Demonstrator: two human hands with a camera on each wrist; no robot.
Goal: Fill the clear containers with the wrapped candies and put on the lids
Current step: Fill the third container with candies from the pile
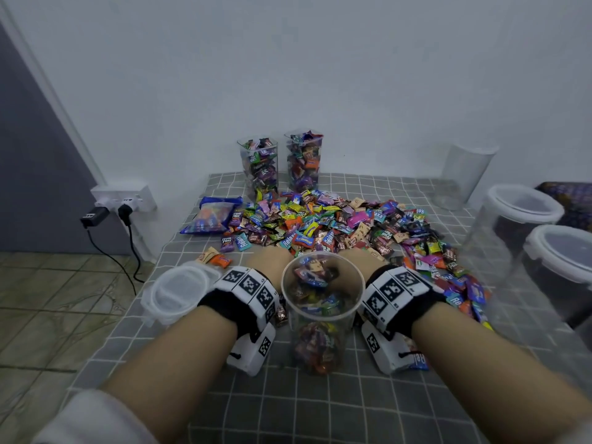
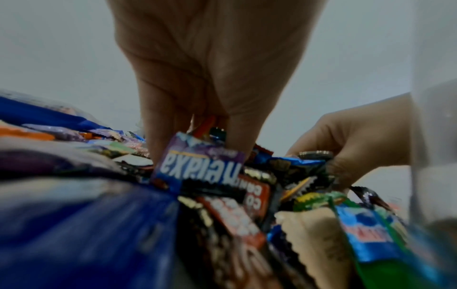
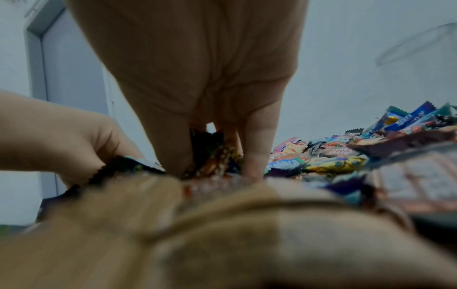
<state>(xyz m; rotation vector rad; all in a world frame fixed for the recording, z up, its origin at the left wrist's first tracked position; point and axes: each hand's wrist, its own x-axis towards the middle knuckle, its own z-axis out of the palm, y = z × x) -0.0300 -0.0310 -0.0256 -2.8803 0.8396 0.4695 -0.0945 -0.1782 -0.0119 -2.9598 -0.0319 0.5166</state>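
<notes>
A round clear container [image 1: 323, 318], partly filled with wrapped candies, stands in front of me between my wrists. Just beyond it lies the big pile of wrapped candies [image 1: 352, 225]. My left hand [image 1: 268, 262] reaches down into the pile's near edge; in the left wrist view its fingers [image 2: 160, 140] and thumb pinch a bunch of candies, a purple Relaxa wrapper [image 2: 197, 168] foremost. My right hand [image 1: 357, 261] digs in beside it, and its thumb and fingers [image 3: 257, 152] close on dark wrappers [image 3: 210, 152]. The container's lid [image 1: 179, 290] lies at the left.
Two tall square containers [image 1: 259, 165] [image 1: 304, 161] full of candies stand at the back by the wall. A blue candy bag [image 1: 214, 216] lies at the pile's left. Empty clear containers, two with white lids [image 1: 525, 203] [image 1: 563, 248], crowd the right side. The table edge and a wall socket [image 1: 125, 200] are at the left.
</notes>
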